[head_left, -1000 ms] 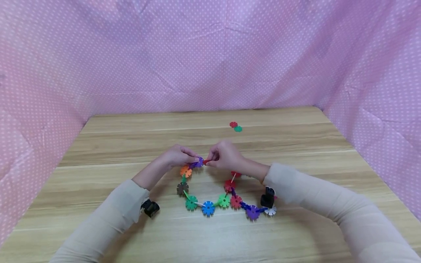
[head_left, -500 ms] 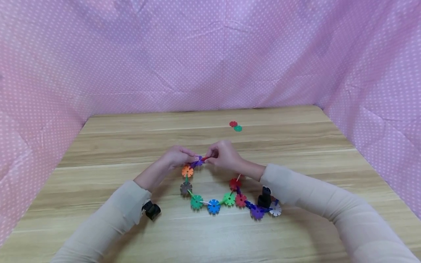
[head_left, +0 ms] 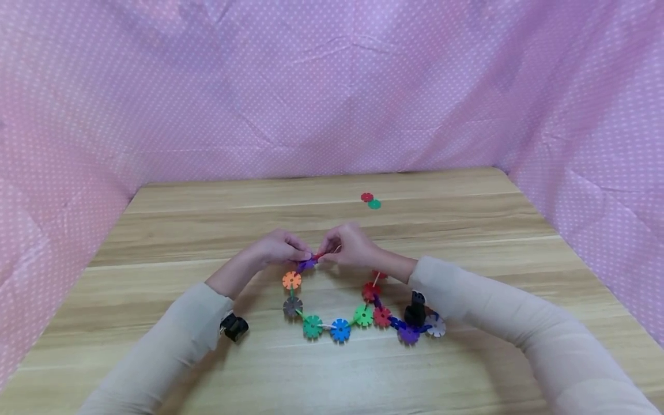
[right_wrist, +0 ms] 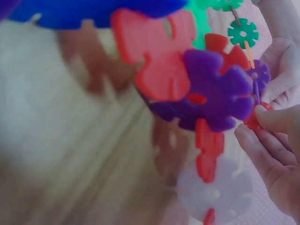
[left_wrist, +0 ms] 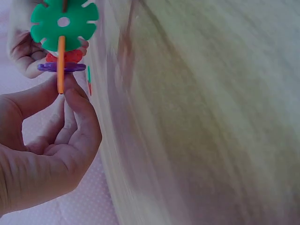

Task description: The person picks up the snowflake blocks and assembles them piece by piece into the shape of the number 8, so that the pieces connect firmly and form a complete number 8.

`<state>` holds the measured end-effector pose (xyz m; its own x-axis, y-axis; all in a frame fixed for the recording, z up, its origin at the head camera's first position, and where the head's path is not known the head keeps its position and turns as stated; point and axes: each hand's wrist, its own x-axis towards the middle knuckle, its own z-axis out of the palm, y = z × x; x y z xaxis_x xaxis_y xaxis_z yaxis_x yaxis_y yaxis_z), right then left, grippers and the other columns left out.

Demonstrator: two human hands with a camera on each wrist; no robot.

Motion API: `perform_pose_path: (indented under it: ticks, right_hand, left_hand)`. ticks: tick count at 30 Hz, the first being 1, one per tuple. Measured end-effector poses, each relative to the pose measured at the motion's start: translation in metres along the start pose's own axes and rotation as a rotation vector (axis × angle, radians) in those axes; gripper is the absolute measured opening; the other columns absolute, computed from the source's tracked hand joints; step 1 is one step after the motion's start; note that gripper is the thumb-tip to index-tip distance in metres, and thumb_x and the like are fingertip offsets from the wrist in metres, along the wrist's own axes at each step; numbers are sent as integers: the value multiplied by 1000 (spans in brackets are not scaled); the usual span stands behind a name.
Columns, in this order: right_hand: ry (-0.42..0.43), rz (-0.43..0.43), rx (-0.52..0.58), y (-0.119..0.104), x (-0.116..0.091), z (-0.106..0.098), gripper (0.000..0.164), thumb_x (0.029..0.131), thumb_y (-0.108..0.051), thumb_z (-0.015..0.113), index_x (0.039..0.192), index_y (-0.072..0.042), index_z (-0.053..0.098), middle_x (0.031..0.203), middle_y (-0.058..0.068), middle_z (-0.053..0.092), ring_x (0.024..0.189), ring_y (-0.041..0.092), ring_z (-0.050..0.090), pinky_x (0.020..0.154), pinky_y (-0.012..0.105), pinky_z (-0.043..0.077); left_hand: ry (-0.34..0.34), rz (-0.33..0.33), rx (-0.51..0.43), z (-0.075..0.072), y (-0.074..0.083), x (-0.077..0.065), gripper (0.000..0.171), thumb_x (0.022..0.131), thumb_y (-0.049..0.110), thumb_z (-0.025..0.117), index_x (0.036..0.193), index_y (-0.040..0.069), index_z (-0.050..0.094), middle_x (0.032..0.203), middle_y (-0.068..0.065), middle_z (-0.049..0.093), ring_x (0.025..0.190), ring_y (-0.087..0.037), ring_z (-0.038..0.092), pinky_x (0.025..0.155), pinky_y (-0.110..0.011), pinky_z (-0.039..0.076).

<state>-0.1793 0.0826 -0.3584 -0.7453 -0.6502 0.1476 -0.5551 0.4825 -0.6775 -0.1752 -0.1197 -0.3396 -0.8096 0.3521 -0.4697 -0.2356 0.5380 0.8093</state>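
My left hand (head_left: 282,246) pinches a purple notched snowflake disc (head_left: 308,264) at one end of a chain of interlocking plastic discs. Facing it, my right hand (head_left: 353,243) holds a red disc (right_wrist: 255,118) between thumb and fingers. Red and purple meet at the fingertips; how deep their slots engage cannot be told. From the purple disc the chain runs through an orange disc (head_left: 291,280), a brown one (head_left: 293,306), a green one (head_left: 312,326) and a blue one (head_left: 340,330). A pale edge shows by my right fingers. My right forearm hides part of the chain.
Two loose discs, red (head_left: 367,197) and green (head_left: 374,204), lie toward the back of the wooden table (head_left: 207,219). The chain continues right to a purple disc (head_left: 408,334) and a white disc (head_left: 436,326). Pink dotted cloth (head_left: 332,86) hangs around the table.
My right hand has shifted slightly left, bringing the red disc closer to my left fingertips. The purple disc has tipped lower. The chain's front stretch has slid a little to the right.
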Motion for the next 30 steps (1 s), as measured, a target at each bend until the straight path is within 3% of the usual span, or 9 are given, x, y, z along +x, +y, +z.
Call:
perform_pose_path:
  ticks: [3,7,12,17,20,24,30]
  right_hand:
    - [-60,46,41,0,4,-7,13,79,-6,77,90,0,72,88,12,75,79,14,71,71,17,58]
    - [-74,104,41,9,12,-29,25,78,-10,79,98,3,71,95,16,74,85,20,71,76,22,59]
    - [20,187,-65,30,23,-64,27,80,-12,78,101,4,70,98,18,74,90,27,71,81,30,59]
    - [135,317,-231,55,31,-91,29,82,-13,76,104,4,70,103,20,73,95,30,69,86,36,57]
    - [187,414,-306,70,33,-97,33,80,-18,78,104,4,70,104,20,72,94,29,67,86,36,57]
    - [176,534,-332,87,35,-97,38,81,-26,78,103,4,71,107,21,71,94,26,62,88,38,55]
    - [139,569,-307,97,34,-98,34,82,-22,77,102,5,71,112,22,69,107,33,62,97,42,53]
  left_hand:
    - [0,-10,17,-1,-2,0,23,92,9,64,109,-5,68,90,-4,73,78,-9,64,83,-28,59]
    - [0,-24,28,-3,-5,0,22,91,10,64,107,-4,68,82,2,70,72,-6,61,73,-21,56]
    - [-14,-25,10,-5,-8,0,19,91,9,64,104,-5,69,71,7,66,64,-5,56,61,-16,48]
    - [-14,-28,-9,-5,-10,0,20,91,8,64,106,-5,69,74,5,68,66,-5,60,64,-17,52]
    - [-11,-32,-11,-5,-10,0,22,91,8,63,108,-6,68,80,3,70,69,-6,63,68,-19,55]
    - [1,-46,-9,-3,-9,1,23,92,9,63,110,-5,67,88,-1,71,74,-7,64,73,-20,57]
    - [0,-49,10,-1,-7,3,25,92,11,64,112,-3,67,98,-6,71,79,-8,64,79,-24,58]
